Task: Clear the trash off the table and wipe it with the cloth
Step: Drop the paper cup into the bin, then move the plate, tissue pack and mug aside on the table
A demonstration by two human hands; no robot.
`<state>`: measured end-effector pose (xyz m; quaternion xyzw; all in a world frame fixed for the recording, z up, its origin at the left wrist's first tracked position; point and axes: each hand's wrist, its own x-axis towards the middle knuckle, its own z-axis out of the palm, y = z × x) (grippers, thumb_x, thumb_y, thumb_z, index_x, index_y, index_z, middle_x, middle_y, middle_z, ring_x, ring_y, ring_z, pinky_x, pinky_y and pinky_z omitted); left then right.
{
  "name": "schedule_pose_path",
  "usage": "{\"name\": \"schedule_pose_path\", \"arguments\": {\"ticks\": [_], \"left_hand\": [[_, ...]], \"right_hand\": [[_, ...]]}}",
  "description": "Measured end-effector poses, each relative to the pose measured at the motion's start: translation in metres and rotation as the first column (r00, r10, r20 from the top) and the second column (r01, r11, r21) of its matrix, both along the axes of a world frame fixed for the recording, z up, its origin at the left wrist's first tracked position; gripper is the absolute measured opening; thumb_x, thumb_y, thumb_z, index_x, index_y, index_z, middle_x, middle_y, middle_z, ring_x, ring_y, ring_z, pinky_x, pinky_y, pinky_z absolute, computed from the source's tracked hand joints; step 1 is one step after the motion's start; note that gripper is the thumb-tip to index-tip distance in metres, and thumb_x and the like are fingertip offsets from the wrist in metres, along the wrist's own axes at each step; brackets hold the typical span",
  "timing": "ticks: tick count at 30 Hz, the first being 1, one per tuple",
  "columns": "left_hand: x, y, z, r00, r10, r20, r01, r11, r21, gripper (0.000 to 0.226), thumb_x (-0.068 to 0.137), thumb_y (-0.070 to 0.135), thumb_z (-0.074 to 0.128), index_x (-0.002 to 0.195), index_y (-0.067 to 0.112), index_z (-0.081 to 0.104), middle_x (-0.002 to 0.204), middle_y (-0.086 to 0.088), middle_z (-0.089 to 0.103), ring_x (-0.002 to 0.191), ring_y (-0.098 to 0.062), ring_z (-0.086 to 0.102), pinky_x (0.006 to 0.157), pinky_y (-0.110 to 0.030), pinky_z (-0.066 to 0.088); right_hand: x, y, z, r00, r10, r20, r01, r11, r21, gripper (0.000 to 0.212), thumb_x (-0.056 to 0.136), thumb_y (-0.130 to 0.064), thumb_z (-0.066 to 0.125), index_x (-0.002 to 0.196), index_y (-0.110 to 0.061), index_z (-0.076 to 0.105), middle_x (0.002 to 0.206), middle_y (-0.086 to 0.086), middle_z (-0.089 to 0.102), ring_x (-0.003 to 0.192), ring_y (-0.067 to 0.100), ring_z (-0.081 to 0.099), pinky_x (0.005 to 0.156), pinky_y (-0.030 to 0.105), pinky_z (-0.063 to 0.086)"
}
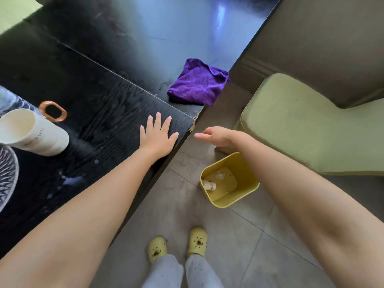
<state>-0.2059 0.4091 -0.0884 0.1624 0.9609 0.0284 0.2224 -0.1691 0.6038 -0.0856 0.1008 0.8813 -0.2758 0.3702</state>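
I see left grip [159,135] spread flat on the counter [93,113], right grip [216,137] loose, empty; squarish purple cloth [197,83] beyond left grip.

soft, even daylight. bluish glare on the far worktop [187,28]. wide-angle bending at edges; slight blur at left edge.

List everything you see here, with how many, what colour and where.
table: one, black, left and top
cloth: one, purple, folded at the table's right edge
mug: one, white, on the table, far left
ring: one, copper, beside the mug
bin: one, yellow, on the floor beside the table
paper cup: one, white, inside the bin
chair: one, pale green, right
shoes: two, yellow, bottom
left hand: flat on the table's corner
right hand: open, off the table
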Motion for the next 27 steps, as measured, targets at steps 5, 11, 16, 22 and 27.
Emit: {"name": "schedule_pose_path", "arguments": {"ticks": [5,11,16,22,27], "left_hand": [[-0.010,-0.010,0.059,0.960,-0.062,0.273,0.078,0.996,-0.047,0.066,0.095,0.045,0.041,0.150,0.016,0.019,0.159,-0.010,0.019,0.147,-0.031,0.016,0.118,-0.047,0.019],[-0.010,-0.022,0.162,0.934,-0.089,0.346,0.111,0.993,-0.044,0.052,0.099,0.040,0.036,0.145,0.016,0.036,0.152,-0.005,0.036,0.139,-0.024,0.036,0.110,-0.039,0.031],[-0.013,-0.050,0.217,0.928,0.031,0.372,-0.025,0.999,-0.022,0.047,0.097,0.043,0.036,0.140,0.025,0.040,0.144,-0.002,0.046,0.124,-0.023,0.052,0.096,-0.044,0.044],[-0.013,-0.104,0.276,0.953,0.123,0.278,-0.143,0.988,0.053,0.043,0.096,0.043,0.039,0.134,0.024,0.048,0.129,-0.005,0.055,0.116,-0.024,0.058,0.092,-0.044,0.046],[0.005,-0.181,0.307,0.962,0.212,0.173,-0.229,0.970,0.085,0.042,0.097,0.038,0.042,0.133,0.019,0.051,0.135,-0.002,0.055,0.121,-0.022,0.054,0.103,-0.035,0.041]], "right_hand": [[-0.016,-0.015,0.086,0.995,0.099,0.020,-0.100,0.993,0.055,0.068,0.087,-0.066,0.037,0.128,-0.016,0.054,0.132,0.006,0.056,0.117,0.024,0.055,0.101,0.039,0.045],[-0.027,-0.043,0.184,0.983,0.182,0.022,-0.183,0.976,0.122,0.071,0.088,-0.066,0.035,0.134,-0.012,0.046,0.130,0.003,0.057,0.109,0.021,0.063,0.094,0.040,0.053],[-0.032,-0.074,0.249,0.955,0.294,0.024,-0.287,0.907,0.307,0.076,0.085,-0.070,0.035,0.118,-0.006,0.057,0.107,0.005,0.065,0.080,0.021,0.066,0.070,0.033,0.052],[-0.048,-0.125,0.310,0.926,0.377,0.016,-0.368,0.893,0.261,0.070,0.090,-0.061,0.038,0.128,-0.004,0.052,0.131,0.009,0.059,0.110,0.028,0.063,0.078,0.038,0.054],[-0.067,-0.195,0.334,0.869,0.494,-0.009,-0.474,0.839,0.267,0.072,0.089,-0.061,0.042,0.138,-0.008,0.043,0.139,0.008,0.052,0.117,0.028,0.060,0.094,0.046,0.049]]}}
